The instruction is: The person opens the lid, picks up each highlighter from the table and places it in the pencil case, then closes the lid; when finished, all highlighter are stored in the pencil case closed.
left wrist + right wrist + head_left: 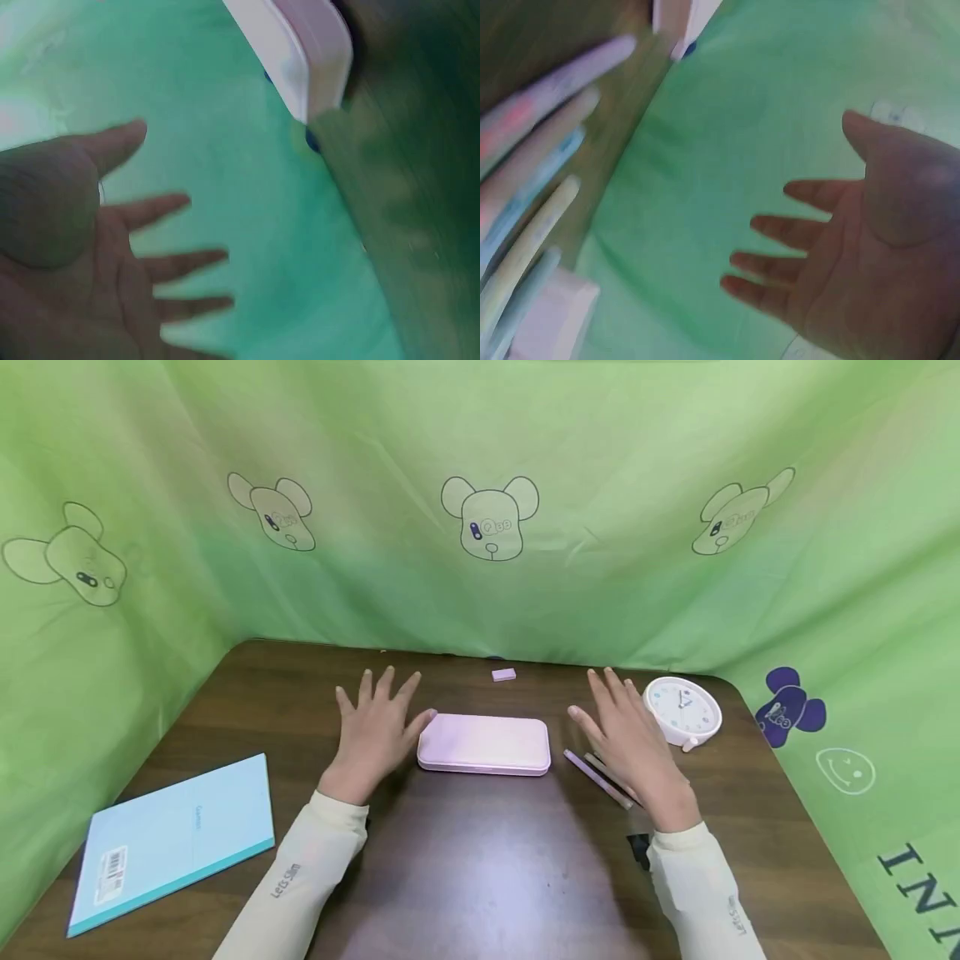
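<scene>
A closed pink pencil case (483, 744) lies flat near the middle of the brown table. My left hand (372, 732) hovers just left of it, fingers spread and holding nothing. In the left wrist view a gap separates that hand (112, 255) from the end of the case (300, 52). My right hand (628, 739) is raised over several pens (597, 779), which it partly hides in the head view. Its fingers are extended with nothing in them. The right wrist view shows the pens (525, 191) side by side, in purple, blue, yellow and other colours.
A white round clock (683, 706) stands right of my right hand. A small pink eraser-like block (503, 675) lies behind the case. At the front left is a light-blue notebook (176, 839). Green printed curtain (390, 585) hangs around the table's back and sides.
</scene>
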A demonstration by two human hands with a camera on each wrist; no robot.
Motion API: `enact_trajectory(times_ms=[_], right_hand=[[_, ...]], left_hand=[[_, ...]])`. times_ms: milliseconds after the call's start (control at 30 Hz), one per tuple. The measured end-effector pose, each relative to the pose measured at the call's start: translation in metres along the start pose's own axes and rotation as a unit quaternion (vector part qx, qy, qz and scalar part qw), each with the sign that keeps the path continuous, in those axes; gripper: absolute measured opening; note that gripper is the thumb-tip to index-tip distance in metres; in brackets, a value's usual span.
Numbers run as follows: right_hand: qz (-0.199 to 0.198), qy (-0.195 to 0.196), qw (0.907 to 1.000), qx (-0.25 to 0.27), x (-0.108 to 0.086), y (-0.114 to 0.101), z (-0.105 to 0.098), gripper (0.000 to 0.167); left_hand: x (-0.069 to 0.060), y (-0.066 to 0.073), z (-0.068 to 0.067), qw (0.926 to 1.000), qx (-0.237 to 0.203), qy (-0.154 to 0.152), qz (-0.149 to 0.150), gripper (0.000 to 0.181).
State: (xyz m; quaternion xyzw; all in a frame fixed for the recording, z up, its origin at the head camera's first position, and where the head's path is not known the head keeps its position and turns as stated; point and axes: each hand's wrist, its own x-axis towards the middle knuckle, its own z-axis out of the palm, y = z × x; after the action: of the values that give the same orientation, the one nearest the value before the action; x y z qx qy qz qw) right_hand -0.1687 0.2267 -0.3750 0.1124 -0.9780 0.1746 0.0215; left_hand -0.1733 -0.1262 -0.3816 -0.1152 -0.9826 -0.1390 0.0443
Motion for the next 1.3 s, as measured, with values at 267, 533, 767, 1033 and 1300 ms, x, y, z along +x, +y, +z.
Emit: enact_trajectory(times_ms=[267,533,767,1033,1300], right_hand=[[-0.090,-0.064,0.9893,0.096,0.005,0.019,0.019,0.080],[-0.146,-0.101,0.9788,0.102,0.010,0.005,0.047,0.078],[-0.162,-0.102,0.9750,0.113,0.010,0.000,0.060,0.076],[-0.153,-0.112,0.9757,0.111,0.004,0.000,0.065,0.076],[-0.147,-0.127,0.9760,0.098,0.013,-0.002,0.065,0.079]], left_hand=[[0.002,-0.011,0.016,0.9698,-0.113,-0.149,0.156,0.079],[0.007,-0.011,0.032,0.9626,-0.114,-0.170,0.177,0.080],[0.008,-0.014,0.036,0.9646,-0.102,-0.174,0.170,0.077],[0.005,-0.011,0.043,0.9617,-0.125,-0.186,0.158,0.070],[0.006,-0.014,0.042,0.9659,-0.118,-0.168,0.158,0.069]])
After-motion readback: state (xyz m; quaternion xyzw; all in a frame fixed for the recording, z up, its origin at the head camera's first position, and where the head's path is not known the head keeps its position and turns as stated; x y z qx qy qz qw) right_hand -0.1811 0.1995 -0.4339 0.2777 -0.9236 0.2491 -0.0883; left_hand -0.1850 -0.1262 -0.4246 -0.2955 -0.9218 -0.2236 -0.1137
